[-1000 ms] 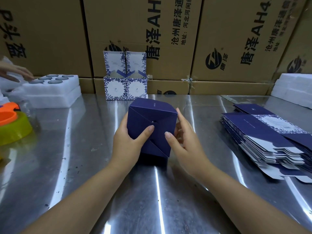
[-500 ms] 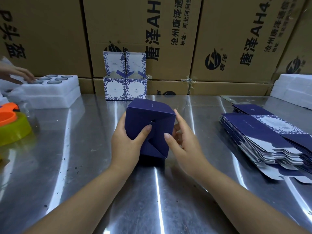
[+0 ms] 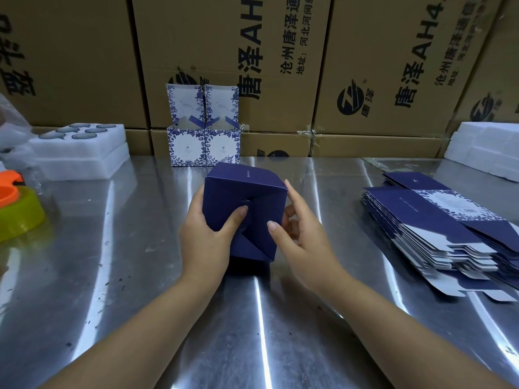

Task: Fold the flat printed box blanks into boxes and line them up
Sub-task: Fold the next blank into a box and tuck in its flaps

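A dark blue folded box [image 3: 254, 203] stands tilted on the steel table [image 3: 140, 276], its interlocked bottom flaps facing me. My left hand [image 3: 209, 237] grips its left side, thumb pressing on the flaps. My right hand [image 3: 300, 237] holds the right side, thumb on the flap and fingers behind the box. Two finished white-and-blue floral boxes [image 3: 203, 146] stand side by side at the back, lids up. A stack of flat blanks [image 3: 438, 228] lies at the right.
Large brown cartons [image 3: 280, 66] wall off the back. White foam trays [image 3: 81, 153] lie at the back left, more foam [image 3: 488, 147] at the back right. A yellow-and-orange tape dispenser [image 3: 16, 209] sits at the left edge.
The box and both hands have shifted slightly to the left and the box has tilted a little. The other person's hand at the far left is out of sight now.
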